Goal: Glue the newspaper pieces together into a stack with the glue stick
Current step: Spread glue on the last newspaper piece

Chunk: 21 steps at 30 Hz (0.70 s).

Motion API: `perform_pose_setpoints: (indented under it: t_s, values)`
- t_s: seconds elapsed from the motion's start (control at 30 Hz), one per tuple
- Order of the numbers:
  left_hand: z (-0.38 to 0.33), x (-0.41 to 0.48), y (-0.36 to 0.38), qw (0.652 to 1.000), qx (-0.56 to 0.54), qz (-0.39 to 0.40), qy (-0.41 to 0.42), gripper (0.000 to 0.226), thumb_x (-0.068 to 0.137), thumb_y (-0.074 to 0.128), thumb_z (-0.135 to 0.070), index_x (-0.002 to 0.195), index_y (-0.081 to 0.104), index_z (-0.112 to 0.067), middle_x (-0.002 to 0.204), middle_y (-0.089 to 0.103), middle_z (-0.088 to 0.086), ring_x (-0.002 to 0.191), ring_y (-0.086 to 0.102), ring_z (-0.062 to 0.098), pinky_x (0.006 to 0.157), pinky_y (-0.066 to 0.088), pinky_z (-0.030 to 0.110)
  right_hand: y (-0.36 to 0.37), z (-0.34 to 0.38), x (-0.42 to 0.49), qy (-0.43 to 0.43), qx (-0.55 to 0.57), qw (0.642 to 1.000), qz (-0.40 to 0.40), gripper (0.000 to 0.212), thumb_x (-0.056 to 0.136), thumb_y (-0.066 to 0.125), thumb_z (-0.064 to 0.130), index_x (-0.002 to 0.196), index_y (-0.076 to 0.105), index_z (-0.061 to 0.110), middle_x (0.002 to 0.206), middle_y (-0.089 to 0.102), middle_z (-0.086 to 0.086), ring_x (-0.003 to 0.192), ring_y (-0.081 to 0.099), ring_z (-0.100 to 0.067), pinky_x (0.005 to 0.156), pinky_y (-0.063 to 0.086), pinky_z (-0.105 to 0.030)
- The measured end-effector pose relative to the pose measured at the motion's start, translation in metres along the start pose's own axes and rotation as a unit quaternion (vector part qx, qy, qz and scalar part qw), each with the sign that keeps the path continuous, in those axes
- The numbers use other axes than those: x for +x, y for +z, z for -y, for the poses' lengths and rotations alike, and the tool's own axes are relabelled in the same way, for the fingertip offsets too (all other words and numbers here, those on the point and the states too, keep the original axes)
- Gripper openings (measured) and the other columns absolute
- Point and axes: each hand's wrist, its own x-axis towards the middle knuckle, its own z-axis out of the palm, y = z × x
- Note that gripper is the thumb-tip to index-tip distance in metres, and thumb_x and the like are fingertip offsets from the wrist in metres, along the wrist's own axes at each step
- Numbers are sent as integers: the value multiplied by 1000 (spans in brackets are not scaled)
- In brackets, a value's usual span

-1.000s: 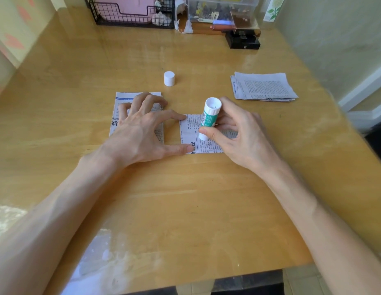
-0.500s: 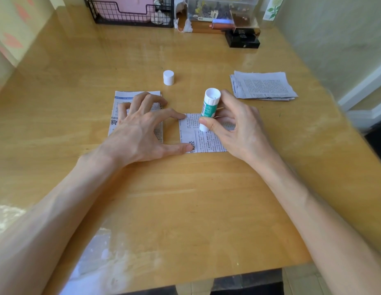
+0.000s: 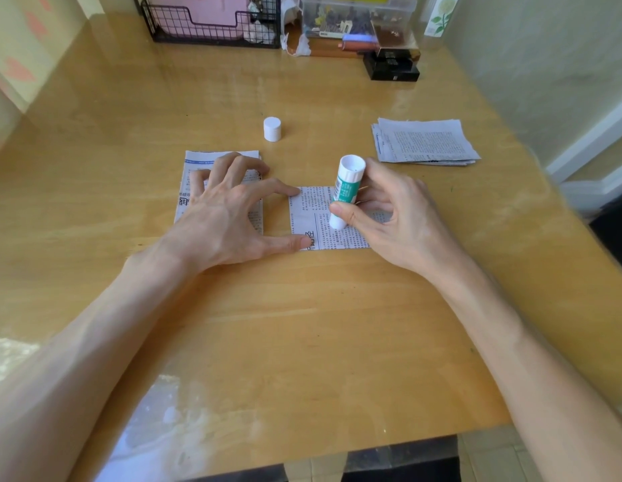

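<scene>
Gleaming table (image 3: 302,342), pale wall (image 3: 546,64); right hand (image 3: 399,220) round glue stick (image 3: 347,182), left hand (image 3: 226,217) splayed on newspaper pieces (image 3: 313,203).

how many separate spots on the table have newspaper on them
3. The left piece lies under the left hand, the middle piece under the glue stick that the right hand grips, and a pile lies at the far right. Sheets may be hidden beneath each.

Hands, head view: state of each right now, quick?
Left hand: open, fingers spread, forefinger and thumb pressing the edge of the newspaper piece.
Right hand: holding the glue stick, its tip down on that piece.
</scene>
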Motion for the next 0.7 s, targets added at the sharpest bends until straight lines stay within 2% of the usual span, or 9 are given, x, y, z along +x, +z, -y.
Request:
perform_pose_setpoints:
  t_s: [0.1,0.33,0.53,0.7]
  values:
    - [-1,0,0,1000,-1,6,-1,89,54,47,-104,131,55,-60,143,39,-15,147,20,12,113,16,38,-2,1,-4,2,0,1000,5,25,96,78,22,110,64,7,97,76,7,91,75,-2,85,59,-18]
    - [0,0,0,1000,-4,4,3,88,56,48,-104,132,55,-59,144,38,-14,146,18,9,110,12,34,-4,1,-8,-10,-5,1000,13,24,96,78,22,107,62,7,95,75,6,91,75,-6,86,58,-17]
    - [1,0,1,1000,-6,2,5,86,56,50,-103,131,55,-60,143,40,-14,146,20,11,111,15,37,-2,-2,-5,-13,-6,1000,1,28,97,78,22,113,62,6,101,76,6,96,74,-1,88,56,-12]
    - [1,0,1,1000,-9,1,6,87,55,49,-103,131,56,-59,142,40,-15,146,21,12,110,14,35,-1,-7,0,-9,-14,1000,-11,28,97,77,24,112,62,7,98,75,7,95,74,-1,86,55,-12]
